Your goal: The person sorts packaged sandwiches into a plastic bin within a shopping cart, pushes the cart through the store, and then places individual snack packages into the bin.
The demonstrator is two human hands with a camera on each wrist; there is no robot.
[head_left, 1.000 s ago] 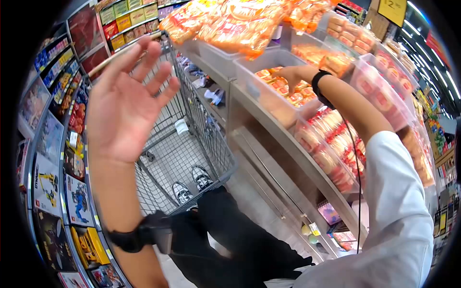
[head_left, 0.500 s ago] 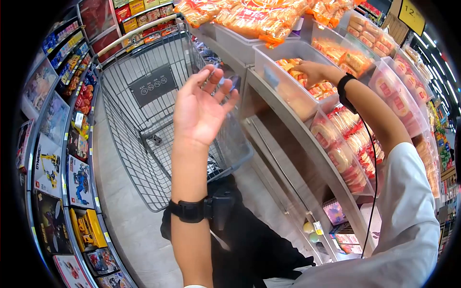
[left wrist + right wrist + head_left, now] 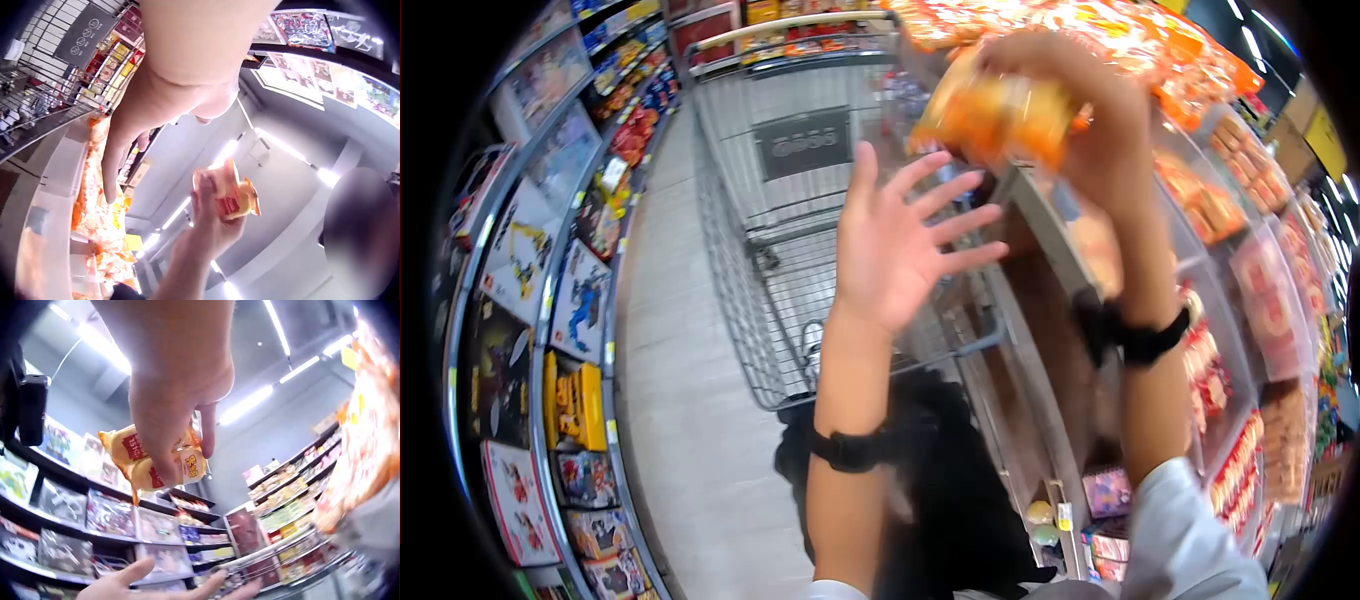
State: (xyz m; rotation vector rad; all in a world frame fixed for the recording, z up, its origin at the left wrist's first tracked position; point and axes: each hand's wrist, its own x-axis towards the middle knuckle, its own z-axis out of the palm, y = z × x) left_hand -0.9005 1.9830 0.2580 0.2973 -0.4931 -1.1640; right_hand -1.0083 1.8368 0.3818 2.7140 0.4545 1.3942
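My right hand (image 3: 1100, 120) grips orange-and-yellow bread packets (image 3: 990, 118), lifted over the edge of the display stand. In the right wrist view at least two joined bread packets (image 3: 147, 472) show, with red printing and the thumb and fingers curled over them. My left hand (image 3: 900, 245) is raised with its fingers spread and palm showing, holding nothing. It overlaps the wire shopping cart (image 3: 730, 270) in the head view, below and left of the packets. From the left wrist, the right hand (image 3: 209, 234) appears holding the packets up against the ceiling.
Clear plastic bins of packaged bread (image 3: 1200, 200) line the stand at right, with large orange bags (image 3: 1100, 40) heaped at its far end. Shelves of boxed toys (image 3: 505, 240) run along the left. Grey floor (image 3: 665, 400) lies between shelves and cart.
My right hand has come up out of a bin with bread packets and moved left toward the cart. My left hand has shifted right and its fingers have spread wider.
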